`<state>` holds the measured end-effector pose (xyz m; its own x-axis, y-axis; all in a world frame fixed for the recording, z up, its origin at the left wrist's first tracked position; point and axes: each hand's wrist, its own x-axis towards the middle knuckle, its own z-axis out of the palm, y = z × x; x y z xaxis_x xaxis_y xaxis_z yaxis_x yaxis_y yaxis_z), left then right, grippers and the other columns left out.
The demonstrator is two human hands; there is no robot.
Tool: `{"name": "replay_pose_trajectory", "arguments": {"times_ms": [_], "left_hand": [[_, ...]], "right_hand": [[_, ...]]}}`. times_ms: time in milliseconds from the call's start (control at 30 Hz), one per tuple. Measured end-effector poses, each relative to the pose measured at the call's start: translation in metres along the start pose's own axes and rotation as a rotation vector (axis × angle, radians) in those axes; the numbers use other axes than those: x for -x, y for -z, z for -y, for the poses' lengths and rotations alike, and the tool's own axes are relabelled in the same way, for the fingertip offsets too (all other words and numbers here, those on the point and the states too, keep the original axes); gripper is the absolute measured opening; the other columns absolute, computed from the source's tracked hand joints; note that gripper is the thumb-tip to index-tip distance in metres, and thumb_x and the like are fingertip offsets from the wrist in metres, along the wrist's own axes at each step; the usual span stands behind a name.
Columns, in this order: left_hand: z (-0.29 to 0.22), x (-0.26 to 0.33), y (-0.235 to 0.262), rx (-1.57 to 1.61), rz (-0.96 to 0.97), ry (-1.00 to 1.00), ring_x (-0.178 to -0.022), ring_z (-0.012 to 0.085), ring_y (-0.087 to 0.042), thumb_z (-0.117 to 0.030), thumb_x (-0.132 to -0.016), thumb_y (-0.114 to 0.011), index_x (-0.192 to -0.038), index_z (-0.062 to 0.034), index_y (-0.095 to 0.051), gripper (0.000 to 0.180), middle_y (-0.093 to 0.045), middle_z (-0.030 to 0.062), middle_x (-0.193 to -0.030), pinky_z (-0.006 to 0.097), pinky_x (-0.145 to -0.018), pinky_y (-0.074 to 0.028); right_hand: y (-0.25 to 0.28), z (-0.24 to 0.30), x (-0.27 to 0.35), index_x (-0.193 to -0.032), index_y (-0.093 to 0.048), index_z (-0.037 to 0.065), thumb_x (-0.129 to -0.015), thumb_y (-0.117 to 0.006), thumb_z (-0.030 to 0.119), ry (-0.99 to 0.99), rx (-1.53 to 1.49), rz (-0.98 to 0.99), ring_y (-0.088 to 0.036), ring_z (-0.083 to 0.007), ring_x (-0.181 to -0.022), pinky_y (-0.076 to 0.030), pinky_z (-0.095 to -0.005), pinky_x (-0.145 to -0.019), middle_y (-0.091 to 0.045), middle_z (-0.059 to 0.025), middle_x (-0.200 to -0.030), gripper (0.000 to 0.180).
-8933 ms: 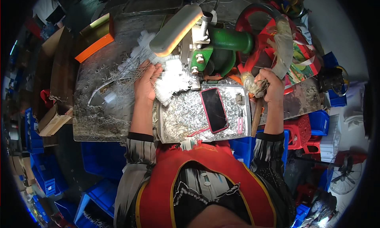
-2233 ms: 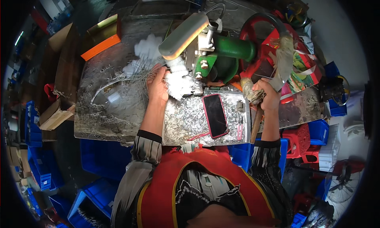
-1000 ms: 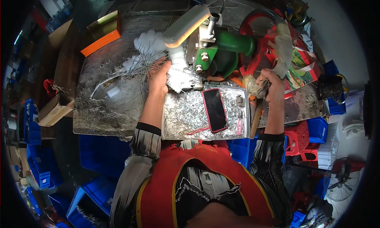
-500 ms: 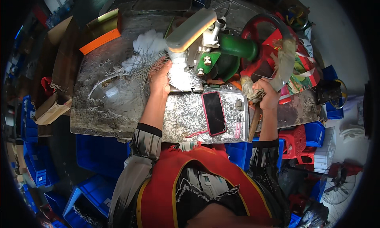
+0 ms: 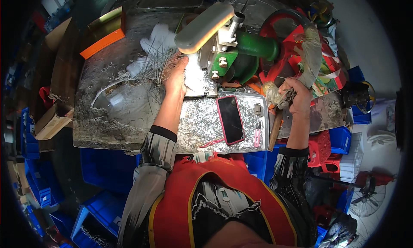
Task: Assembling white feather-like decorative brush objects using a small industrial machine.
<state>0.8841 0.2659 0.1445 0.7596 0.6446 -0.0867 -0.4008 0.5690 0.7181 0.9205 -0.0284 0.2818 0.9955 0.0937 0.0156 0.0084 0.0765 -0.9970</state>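
Note:
My left hand (image 5: pixel 174 79) is closed around a bundle of thin grey wires (image 5: pixel 155 64), beside the brightly lit front of a green hand press (image 5: pixel 254 46). The wires fan out to the left over white fluffy material (image 5: pixel 157 39). A grey lamp (image 5: pixel 205 27) hangs over the press and partly hides its working end. My right hand (image 5: pixel 297 95) grips a cloth-wrapped handle (image 5: pixel 275 95) at the near side of the press's red wheel (image 5: pixel 282 26). Part of the wheel's rim is wrapped too.
A phone (image 5: pixel 230 120) with a pink edge and pink snips (image 5: pixel 257 136) lie on a silvery, scrap-strewn tray (image 5: pixel 198 127) before me. An orange-edged box (image 5: pixel 103 39) stands at the back left. Blue bins (image 5: pixel 105 168) sit below the table; red stools (image 5: pixel 319 151) are at the right.
My right hand has moved a little to the right with the wrapped handle, and the red wheel has turned slightly. My left hand stays beside the press. The whole view has shifted slightly.

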Motion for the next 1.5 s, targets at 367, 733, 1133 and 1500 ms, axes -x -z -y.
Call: {"name": "replay_pose_trajectory", "arguments": {"times_ms": [367,733,1133,1500], "left_hand": [[-0.006,0.008,-0.002,-0.054,-0.045,-0.089,-0.080,0.0215,-0.059,0.000,-0.073,-0.064,-0.102,0.0035,-0.054,0.031,-0.059,0.0146,-0.096,0.032,-0.069,-0.051],[-0.009,0.017,0.019,0.159,-0.109,-0.081,-0.084,0.0170,-0.058,-0.001,-0.075,-0.061,-0.094,0.0011,-0.058,0.019,-0.061,0.0089,-0.093,0.028,-0.077,-0.047],[-0.010,0.016,0.008,0.172,-0.127,-0.120,-0.080,0.0164,-0.057,0.001,-0.076,-0.061,-0.090,0.0001,-0.058,0.015,-0.060,0.0084,-0.090,0.027,-0.074,-0.048],[-0.015,0.021,0.006,-0.174,-0.114,-0.037,-0.046,0.0092,-0.046,-0.016,-0.067,-0.074,-0.092,-0.0008,-0.060,0.032,-0.059,0.0056,-0.071,0.021,-0.039,-0.036]], "right_hand": [[0.003,-0.024,-0.003,-0.060,-0.054,-0.002,-0.071,-0.055,0.009,0.130,-0.088,0.134,-0.050,-0.0158,-0.046,-0.039,-0.0260,-0.046,-0.052,-0.0088,-0.054,0.015],[0.002,-0.027,0.003,-0.058,-0.048,-0.002,-0.072,-0.051,0.004,0.136,-0.067,0.051,-0.048,-0.0195,-0.052,-0.042,-0.0303,-0.056,-0.045,-0.0086,-0.054,0.015],[0.002,-0.044,-0.002,-0.062,-0.054,-0.001,-0.071,-0.056,0.008,0.319,-0.027,0.078,-0.051,-0.0149,-0.051,-0.039,-0.0257,-0.052,-0.052,-0.0071,-0.056,0.013],[0.010,-0.056,-0.007,-0.063,-0.054,-0.002,-0.071,-0.055,0.001,0.321,-0.150,0.156,-0.052,-0.0157,-0.056,-0.042,-0.0264,-0.056,-0.053,-0.0083,-0.058,0.009]]}}
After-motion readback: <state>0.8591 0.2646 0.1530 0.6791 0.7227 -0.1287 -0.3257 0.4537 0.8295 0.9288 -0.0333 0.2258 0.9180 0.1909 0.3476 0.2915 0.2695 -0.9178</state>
